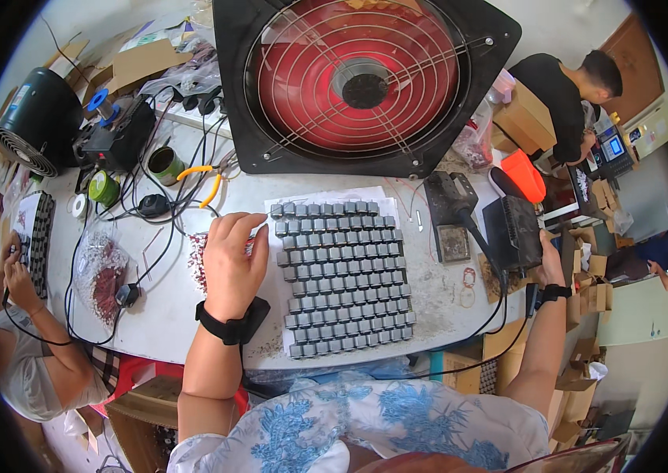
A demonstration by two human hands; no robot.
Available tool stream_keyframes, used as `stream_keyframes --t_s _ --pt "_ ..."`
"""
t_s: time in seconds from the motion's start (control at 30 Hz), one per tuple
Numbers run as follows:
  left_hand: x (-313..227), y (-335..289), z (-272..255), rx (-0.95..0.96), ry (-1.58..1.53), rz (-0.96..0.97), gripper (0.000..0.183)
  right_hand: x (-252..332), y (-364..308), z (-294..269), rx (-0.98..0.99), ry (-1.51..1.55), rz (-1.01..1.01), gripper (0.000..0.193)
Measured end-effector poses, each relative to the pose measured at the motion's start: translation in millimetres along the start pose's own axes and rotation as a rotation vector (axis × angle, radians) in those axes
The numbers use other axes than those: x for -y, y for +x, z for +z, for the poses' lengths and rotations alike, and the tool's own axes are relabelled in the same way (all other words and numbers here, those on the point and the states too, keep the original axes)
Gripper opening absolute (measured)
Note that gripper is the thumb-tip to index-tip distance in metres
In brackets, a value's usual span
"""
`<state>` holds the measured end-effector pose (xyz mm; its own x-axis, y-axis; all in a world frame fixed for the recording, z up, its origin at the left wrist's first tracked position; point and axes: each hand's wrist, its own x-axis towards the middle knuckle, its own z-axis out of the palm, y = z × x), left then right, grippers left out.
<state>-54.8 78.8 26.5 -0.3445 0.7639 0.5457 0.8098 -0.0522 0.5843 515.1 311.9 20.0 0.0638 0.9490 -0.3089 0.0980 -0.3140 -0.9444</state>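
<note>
Rows of small grey metal block-shaped parts (346,276) stand on white paper on the table in front of me. My left hand (231,256) is at the left edge of these rows, thumb and forefinger apart, with nothing visible between them. Beside and partly beneath it lies a pile of tiny red and white pieces (197,256). On the right, my right hand (550,260) is against the side of a black box-shaped device (511,232); its fingers are mostly hidden there. Black straps circle both my wrists.
A large caged red fan (365,87) stands at the back. Orange-handled pliers (209,185), tangled black cables and a bag of red pieces (105,284) lie to the left. A black stand (450,205) sits right of the rows. A co-worker's hands (18,276) work at far left.
</note>
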Motion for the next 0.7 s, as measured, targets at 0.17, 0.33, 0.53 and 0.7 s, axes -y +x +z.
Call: stream_keyframes --t_s 0.17,0.33,0.53,0.7 --pt "1 -2 0 0.006 -0.005 0.005 0.017 -2 -1 0 -0.012 0.009 0.004 0.045" --pt "2 -2 -3 -0.002 -0.003 -0.006 0.017 0 -2 2 0.001 0.002 0.014 0.046" --pt "3 1 -2 -0.028 -0.014 -0.012 0.017 4 -1 1 0.018 -0.008 0.041 0.046" --pt "3 2 -1 -0.042 -0.027 -0.007 0.016 9 -3 3 -0.011 0.015 0.043 0.047"
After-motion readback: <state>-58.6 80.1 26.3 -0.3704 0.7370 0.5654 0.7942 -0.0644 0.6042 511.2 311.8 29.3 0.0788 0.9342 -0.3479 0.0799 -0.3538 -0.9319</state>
